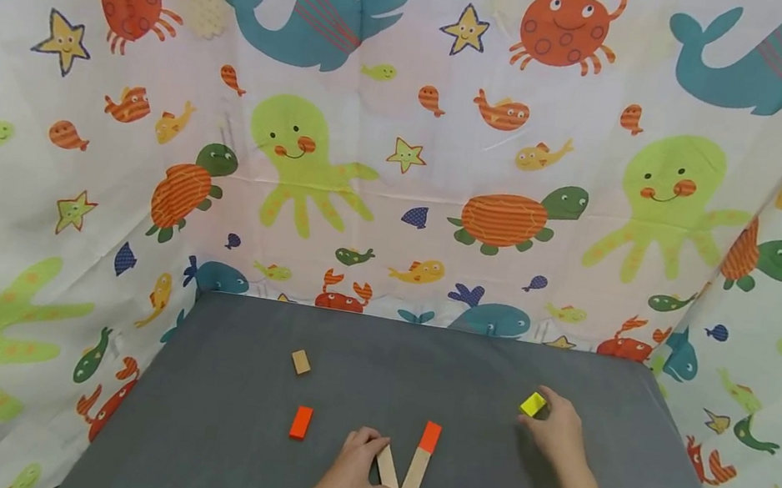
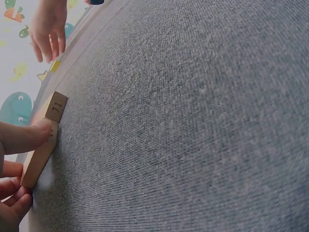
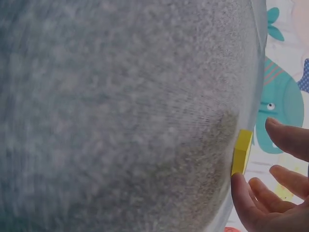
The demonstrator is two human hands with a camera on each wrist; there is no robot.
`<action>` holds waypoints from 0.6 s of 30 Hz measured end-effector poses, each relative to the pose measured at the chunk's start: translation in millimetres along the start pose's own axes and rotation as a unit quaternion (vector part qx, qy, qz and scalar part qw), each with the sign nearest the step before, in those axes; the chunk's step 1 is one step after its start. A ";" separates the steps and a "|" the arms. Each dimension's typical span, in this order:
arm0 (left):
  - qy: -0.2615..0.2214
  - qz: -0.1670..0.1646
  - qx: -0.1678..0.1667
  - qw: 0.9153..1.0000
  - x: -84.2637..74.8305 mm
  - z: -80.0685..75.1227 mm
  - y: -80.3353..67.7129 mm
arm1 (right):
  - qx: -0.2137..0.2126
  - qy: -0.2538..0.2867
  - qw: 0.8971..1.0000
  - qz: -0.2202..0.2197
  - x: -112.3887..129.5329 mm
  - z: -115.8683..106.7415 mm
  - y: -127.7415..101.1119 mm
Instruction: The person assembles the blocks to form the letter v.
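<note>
My left hand pinches a plain wooden block lengthwise, thumb at its near end and fingers at its far end. In the left wrist view the held block lies on the cloth, its end partly behind the thumb. A second plain block meets its near end in a V, with an orange block against its far end. My right hand is around a yellow block. In the right wrist view one fingertip is at the lower end of that yellow block, while another finger stands apart from it.
A loose orange block and a small plain wooden block lie left of the V on the grey cloth-covered table. A curtain printed with sea animals hangs behind the table and along its sides.
</note>
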State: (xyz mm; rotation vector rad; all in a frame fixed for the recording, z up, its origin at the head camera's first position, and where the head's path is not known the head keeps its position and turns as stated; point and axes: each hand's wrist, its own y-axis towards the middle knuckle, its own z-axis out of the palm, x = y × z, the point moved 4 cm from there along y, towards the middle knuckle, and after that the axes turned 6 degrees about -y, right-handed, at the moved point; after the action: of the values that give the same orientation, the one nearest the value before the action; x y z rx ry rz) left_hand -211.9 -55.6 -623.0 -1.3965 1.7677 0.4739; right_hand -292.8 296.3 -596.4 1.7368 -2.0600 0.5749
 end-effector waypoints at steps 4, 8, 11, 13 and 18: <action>0.005 -0.001 0.000 1.000 0.1 -1.5 0.8 | -0.002 0.006 1.000 0.005 -1.9 2.5 3.2; 0.005 -0.006 0.001 1.000 0.8 -1.1 2.3 | -0.005 0.016 1.000 0.017 -4.2 5.5 5.5; 0.006 -0.008 0.002 1.000 1.0 0.1 2.9 | -0.005 0.016 1.000 0.022 -5.3 7.1 6.5; 0.005 -0.007 0.003 1.000 0.8 0.5 2.8 | -0.005 0.014 1.000 0.024 -5.9 7.8 7.8; 0.001 -0.002 0.002 1.000 0.1 -0.7 1.0 | 0.002 0.009 1.000 0.028 -7.9 9.1 11.9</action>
State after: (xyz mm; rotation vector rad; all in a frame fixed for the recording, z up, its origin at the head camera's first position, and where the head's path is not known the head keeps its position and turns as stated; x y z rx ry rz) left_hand -213.1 -55.8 -622.9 -1.3975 1.7660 0.4678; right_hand -303.5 299.8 -609.0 1.6753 -2.1014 0.6102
